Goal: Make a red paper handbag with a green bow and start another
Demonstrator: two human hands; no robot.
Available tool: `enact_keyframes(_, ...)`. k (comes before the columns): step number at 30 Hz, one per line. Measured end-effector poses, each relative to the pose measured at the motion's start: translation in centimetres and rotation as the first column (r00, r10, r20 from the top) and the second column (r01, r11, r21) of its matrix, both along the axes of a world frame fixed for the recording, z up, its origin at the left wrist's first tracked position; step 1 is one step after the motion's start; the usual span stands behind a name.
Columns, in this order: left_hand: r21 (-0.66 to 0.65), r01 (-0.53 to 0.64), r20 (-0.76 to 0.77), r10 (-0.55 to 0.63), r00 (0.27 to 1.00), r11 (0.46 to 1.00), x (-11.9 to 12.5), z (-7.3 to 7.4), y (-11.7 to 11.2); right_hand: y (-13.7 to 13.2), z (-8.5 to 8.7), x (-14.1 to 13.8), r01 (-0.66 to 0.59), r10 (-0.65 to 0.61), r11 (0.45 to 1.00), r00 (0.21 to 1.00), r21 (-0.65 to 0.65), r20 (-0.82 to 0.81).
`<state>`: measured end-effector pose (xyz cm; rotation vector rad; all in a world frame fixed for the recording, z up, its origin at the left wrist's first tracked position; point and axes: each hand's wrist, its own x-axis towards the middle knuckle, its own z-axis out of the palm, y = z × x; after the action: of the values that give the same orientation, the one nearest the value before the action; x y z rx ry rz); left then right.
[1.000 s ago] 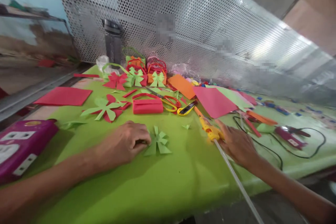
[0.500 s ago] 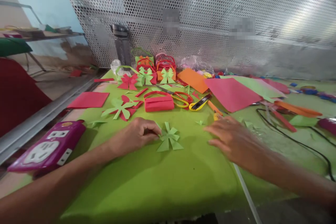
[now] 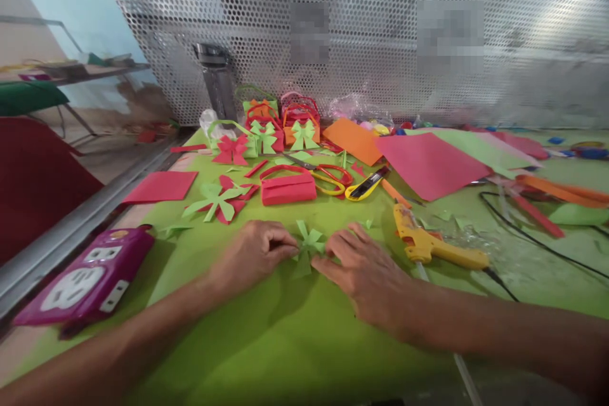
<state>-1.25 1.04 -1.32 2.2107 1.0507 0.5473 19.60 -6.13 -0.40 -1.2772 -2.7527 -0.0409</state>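
A light green paper cutout (image 3: pixel 310 240) with several petal-like strips lies at the middle of the table's near half. My left hand (image 3: pixel 257 247) pinches its left side between thumb and fingertips. On its right side is my right hand (image 3: pixel 364 273), thumb and fingers closed in on the strips and partly covering them. Just beyond sits a small red paper bag (image 3: pixel 288 188) with a handle. To its left, another green petal-shaped cutout (image 3: pixel 216 200) rests on red paper pieces. A yellow hot glue gun (image 3: pixel 431 244) lies to the right of my right hand.
Scissors (image 3: pixel 333 179) and a yellow box cutter (image 3: pixel 366 184) lie behind the bag. Small paper bags with bows (image 3: pixel 303 134) stand at the back by a bottle (image 3: pixel 219 82). A purple power strip (image 3: pixel 90 279) sits left; coloured sheets (image 3: pixel 431 163) lie right.
My right hand has left the glue gun and moved left to the green paper cutout, uncovering the gun. My left hand stays at the cutout. The view has shifted slightly.
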Motion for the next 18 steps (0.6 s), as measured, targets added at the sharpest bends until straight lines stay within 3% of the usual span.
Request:
enact_keyframes(4, 0.004, -0.059, -0.006, 0.059, 0.998, 0.998, 0.29, -0.14, -0.03, 0.10, -0.40, 0.00, -0.018, 0.017, 0.999, 1.000, 0.033, 0.011)
enact_keyframes(9, 0.136, -0.029, -0.018, 0.032, 0.999, 0.990, 0.45, -0.28, -0.15, 0.12, -0.34, 0.14, -0.014, 0.014, 1.000, 1.000, 0.017, 0.004)
enact_keyframes(18, 0.157, -0.038, -0.046, 0.046, 0.998, 0.987, 0.46, 0.10, -0.62, 0.24, 0.09, -0.09, -0.004, 0.004, 1.000, 1.000, -0.015, 0.008)
